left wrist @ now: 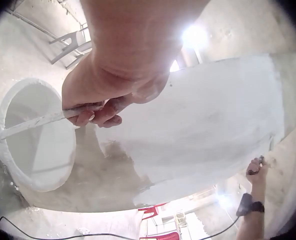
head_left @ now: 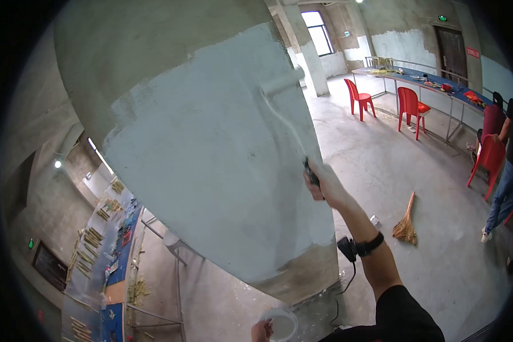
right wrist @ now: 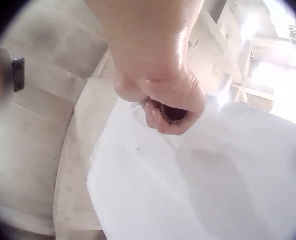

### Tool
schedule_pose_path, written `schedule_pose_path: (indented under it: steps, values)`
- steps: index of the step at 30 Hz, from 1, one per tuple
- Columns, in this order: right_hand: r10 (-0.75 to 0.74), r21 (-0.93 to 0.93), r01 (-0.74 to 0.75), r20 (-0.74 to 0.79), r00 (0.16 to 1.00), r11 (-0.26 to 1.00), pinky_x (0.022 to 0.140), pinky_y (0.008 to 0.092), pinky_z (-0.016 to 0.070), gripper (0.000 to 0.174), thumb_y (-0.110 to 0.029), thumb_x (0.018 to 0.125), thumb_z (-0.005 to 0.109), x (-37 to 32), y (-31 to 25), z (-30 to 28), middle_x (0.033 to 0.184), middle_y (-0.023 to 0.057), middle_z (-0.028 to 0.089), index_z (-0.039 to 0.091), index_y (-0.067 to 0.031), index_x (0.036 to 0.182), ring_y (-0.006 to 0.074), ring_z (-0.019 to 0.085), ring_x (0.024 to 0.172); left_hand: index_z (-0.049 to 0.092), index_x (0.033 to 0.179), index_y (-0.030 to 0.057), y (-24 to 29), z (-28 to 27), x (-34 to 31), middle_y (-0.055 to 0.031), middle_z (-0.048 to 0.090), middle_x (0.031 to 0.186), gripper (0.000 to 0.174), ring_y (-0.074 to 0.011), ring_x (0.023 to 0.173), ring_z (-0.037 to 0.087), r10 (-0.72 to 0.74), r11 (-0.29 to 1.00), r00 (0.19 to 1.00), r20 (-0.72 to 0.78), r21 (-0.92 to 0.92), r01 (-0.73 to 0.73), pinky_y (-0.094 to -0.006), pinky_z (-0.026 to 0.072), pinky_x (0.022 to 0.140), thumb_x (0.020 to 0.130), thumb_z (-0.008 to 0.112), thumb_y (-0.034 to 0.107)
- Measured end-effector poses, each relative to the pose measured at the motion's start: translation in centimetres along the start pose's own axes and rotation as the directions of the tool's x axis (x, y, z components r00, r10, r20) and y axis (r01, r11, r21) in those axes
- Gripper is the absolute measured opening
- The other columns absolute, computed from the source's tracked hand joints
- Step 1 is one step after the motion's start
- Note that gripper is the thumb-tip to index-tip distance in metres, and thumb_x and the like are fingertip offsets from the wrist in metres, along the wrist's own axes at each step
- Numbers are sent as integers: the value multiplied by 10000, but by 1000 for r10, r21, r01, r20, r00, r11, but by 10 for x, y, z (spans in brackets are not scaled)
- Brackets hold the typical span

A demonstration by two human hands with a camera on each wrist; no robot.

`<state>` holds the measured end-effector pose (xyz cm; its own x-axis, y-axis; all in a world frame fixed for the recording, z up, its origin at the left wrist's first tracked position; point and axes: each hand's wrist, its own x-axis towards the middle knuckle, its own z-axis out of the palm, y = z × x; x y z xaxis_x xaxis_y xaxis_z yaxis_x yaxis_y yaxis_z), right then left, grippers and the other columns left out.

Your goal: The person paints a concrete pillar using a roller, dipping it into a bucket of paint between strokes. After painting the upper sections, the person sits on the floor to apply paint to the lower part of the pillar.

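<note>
One right hand [head_left: 328, 185] clenches the handle [head_left: 312, 174] of a paint roller [head_left: 283, 82] in the head view; the roller lies against the partly painted wall [head_left: 211, 148], beyond the hand. In the left wrist view, the left hand [left wrist: 115, 87] grasps a bucket [left wrist: 0, 135] by its bail [left wrist: 34, 122]. The right wrist view shows fingers curled round the roller's dark handle.

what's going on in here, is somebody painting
Yes, it looks like it. One person's right hand holds a roller by its handle, up near the side edge of a pillar. Their left hand holds a bucket by its bail. A pale coat covers the pillar's middle, with darker bare areas above and below.
</note>
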<state>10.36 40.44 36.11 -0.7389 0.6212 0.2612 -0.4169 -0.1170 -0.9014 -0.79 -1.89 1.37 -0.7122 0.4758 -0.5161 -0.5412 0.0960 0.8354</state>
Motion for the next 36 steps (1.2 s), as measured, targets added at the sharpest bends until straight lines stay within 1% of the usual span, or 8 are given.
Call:
schedule_pose_path:
  steps: [2,6,11,15,22,27,30,36]
  values:
    - [36,21,-37,25,999,999,356,231,204,439,-463,969,405,-21,32,-14,501,-44,338,457,-111,711,61,258,382,637,1004,-53,2,1,-2,-22,552,639,304,-90,477,456,-18,1000,1000,15,-6,18,-218,387,436,915,520,213]
    - [196,71,-193,-28,980,979,360,225,215,464,-496,968,394,-68,92,-31,503,-45,341,453,-116,708,57,278,386,634,1014,-60,3,6,-8,-19,544,629,317,-87,467,438,-10,1000,1000,5,22,10,-215,382,441,926,511,219]
    - [196,22,-194,-113,974,981,359,223,226,477,-509,967,388,-100,121,-38,504,-43,345,449,-112,708,55,297,387,628,1030,-63,-6,-5,10,-23,546,638,324,-86,470,433,31,997,998,62,72,-35,-216,382,441,937,496,217]
    - [151,10,-151,-138,979,988,349,225,224,496,-524,961,393,-79,84,-40,496,-40,343,446,-107,697,58,283,372,625,1043,-57,0,2,4,-22,556,657,334,-85,482,442,9,993,999,36,116,-13,-220,390,446,947,489,233]
    - [50,-36,-49,7,999,998,344,231,174,583,-604,939,350,-5,-20,-32,473,-57,282,392,-127,607,59,228,359,630,1038,-46,2,3,2,-22,565,678,318,-85,510,475,-3,999,999,48,53,0,-210,405,462,934,504,226]
    - [-75,-77,83,99,992,994,377,244,160,576,-631,924,358,42,-112,-7,483,-65,257,400,-127,648,64,198,387,637,1022,-40,-3,2,9,-14,553,672,313,-83,512,465,8,993,998,54,114,-14,-209,401,467,915,525,232]
    - [-163,-82,172,111,980,982,379,245,158,571,-621,928,360,53,-122,1,486,-65,260,403,-125,649,63,194,389,639,1018,-37,-1,8,9,-8,542,666,314,-82,510,456,5,994,998,67,111,-13,-208,395,468,911,528,237]
    - [-23,-71,24,25,999,997,367,251,174,570,-602,931,376,25,-68,-13,485,-53,271,407,-124,622,65,215,389,641,1032,-26,-1,7,19,-7,541,673,317,-81,521,459,27,991,994,106,125,-41,-208,395,476,916,520,243]
